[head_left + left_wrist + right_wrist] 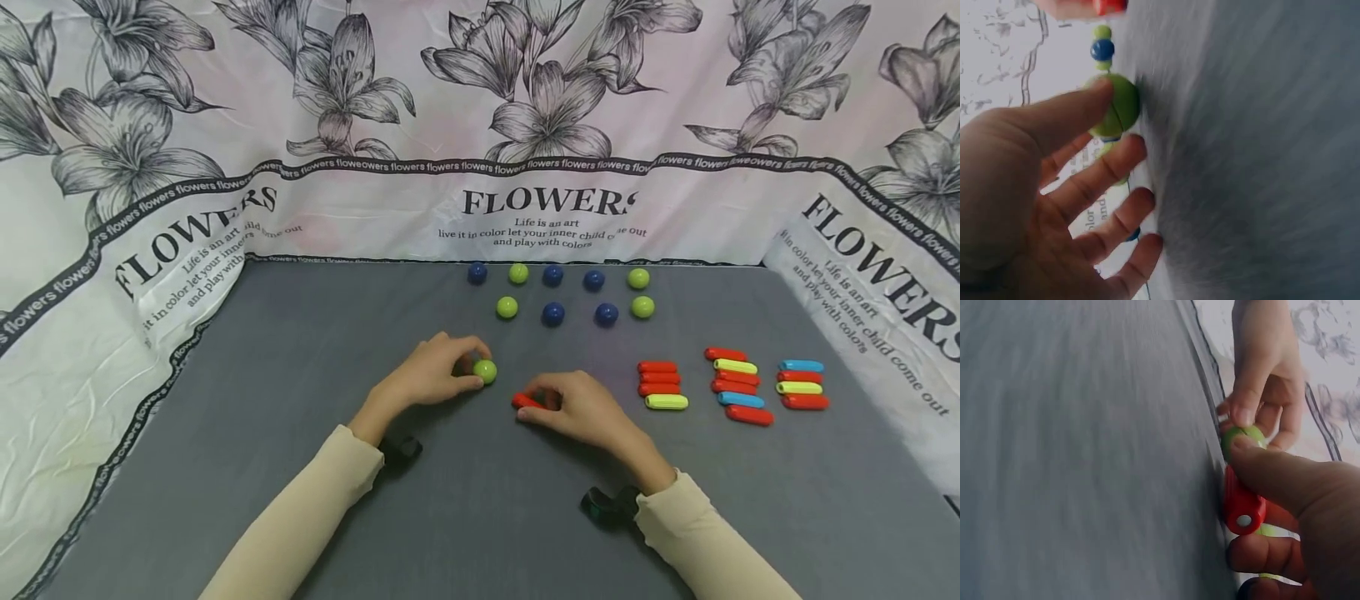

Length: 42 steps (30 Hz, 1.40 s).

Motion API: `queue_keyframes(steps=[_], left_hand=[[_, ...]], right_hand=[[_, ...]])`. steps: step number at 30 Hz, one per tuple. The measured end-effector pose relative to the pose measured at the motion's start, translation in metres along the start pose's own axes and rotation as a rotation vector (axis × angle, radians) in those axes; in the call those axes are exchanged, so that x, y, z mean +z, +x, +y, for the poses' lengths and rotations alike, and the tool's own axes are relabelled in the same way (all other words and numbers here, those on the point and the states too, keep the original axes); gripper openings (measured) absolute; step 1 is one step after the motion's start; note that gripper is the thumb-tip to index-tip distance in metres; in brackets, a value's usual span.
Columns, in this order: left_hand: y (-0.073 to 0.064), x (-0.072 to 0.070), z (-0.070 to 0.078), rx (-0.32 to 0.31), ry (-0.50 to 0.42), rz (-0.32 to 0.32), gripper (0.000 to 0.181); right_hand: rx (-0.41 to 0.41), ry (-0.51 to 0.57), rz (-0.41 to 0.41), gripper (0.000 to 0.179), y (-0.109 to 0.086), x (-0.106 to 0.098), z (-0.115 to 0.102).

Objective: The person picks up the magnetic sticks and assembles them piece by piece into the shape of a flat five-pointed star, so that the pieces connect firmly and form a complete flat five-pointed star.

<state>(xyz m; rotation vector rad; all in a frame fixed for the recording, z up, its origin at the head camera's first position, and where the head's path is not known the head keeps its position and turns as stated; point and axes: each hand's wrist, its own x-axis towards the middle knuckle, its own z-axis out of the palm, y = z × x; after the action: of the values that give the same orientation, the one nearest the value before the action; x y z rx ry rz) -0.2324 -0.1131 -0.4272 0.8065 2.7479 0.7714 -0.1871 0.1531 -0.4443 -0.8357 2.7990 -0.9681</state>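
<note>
My left hand (pixel 429 372) pinches a shiny green ball (pixel 486 372) between thumb and index finger, low over the grey tabletop. In the left wrist view the thumb lies across the ball (pixel 1125 106), and the other fingers spread loosely below it. To the right, my right hand (pixel 583 408) grips a short red rod (pixel 527 402) with thumb and fingers. Seen from the right wrist, this rod (pixel 1241 509) has ribbed sides and a pale dot on its end. A small gap separates the rod from the ball in the head view.
Two rows of blue balls (pixel 552 314) and green balls (pixel 507 307) lie near the table's back edge. Red, yellow and blue rods stand grouped in three columns at the right, among them a yellow rod (pixel 667 402). A flower-printed cloth (pixel 360 208) borders the tabletop.
</note>
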Motion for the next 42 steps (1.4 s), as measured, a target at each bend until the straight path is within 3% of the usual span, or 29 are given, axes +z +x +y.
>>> queue_keyframes(steps=[7, 12, 16, 19, 23, 27, 32, 35, 37, 42], left_hand=[[-0.019, 0.014, -0.001, 0.101, -0.141, -0.045, 0.031], [-0.022, 0.016, -0.002, 0.105, -0.158, -0.033, 0.033], [-0.023, 0.017, 0.003, 0.089, -0.143, -0.018, 0.044], [-0.024, 0.019, 0.006, 0.128, -0.119, -0.002, 0.048], [-0.026, 0.023, 0.01, 0.199, -0.082, -0.008, 0.043], [-0.026, 0.026, 0.013, 0.219, -0.043, -0.009, 0.034], [-0.027, 0.025, 0.015, 0.249, 0.029, 0.003, 0.025], [-0.028, 0.023, 0.015, 0.26, 0.038, -0.005, 0.023], [-0.028, 0.023, 0.014, 0.257, 0.035, -0.009, 0.022], [-0.028, 0.021, 0.013, 0.237, 0.032, -0.018, 0.02]], right_hand=[[-0.038, 0.09, 0.014, 0.019, 0.007, 0.019, -0.015], [-0.03, 0.095, 0.017, 0.02, 0.008, 0.022, -0.02], [-0.052, 0.105, 0.011, 0.023, 0.007, 0.021, -0.019], [-0.08, 0.111, 0.009, 0.025, 0.007, 0.022, -0.017], [-0.107, 0.117, 0.016, 0.023, 0.005, 0.022, -0.016], [-0.122, 0.149, 0.014, 0.014, 0.004, 0.021, -0.013], [-0.076, 0.21, -0.005, 0.013, 0.005, 0.017, -0.009], [-0.029, 0.228, 0.047, 0.009, 0.006, 0.013, -0.004], [0.005, 0.209, 0.128, 0.005, 0.006, 0.009, 0.001], [0.104, 0.147, 0.352, 0.026, 0.013, 0.001, 0.016]])
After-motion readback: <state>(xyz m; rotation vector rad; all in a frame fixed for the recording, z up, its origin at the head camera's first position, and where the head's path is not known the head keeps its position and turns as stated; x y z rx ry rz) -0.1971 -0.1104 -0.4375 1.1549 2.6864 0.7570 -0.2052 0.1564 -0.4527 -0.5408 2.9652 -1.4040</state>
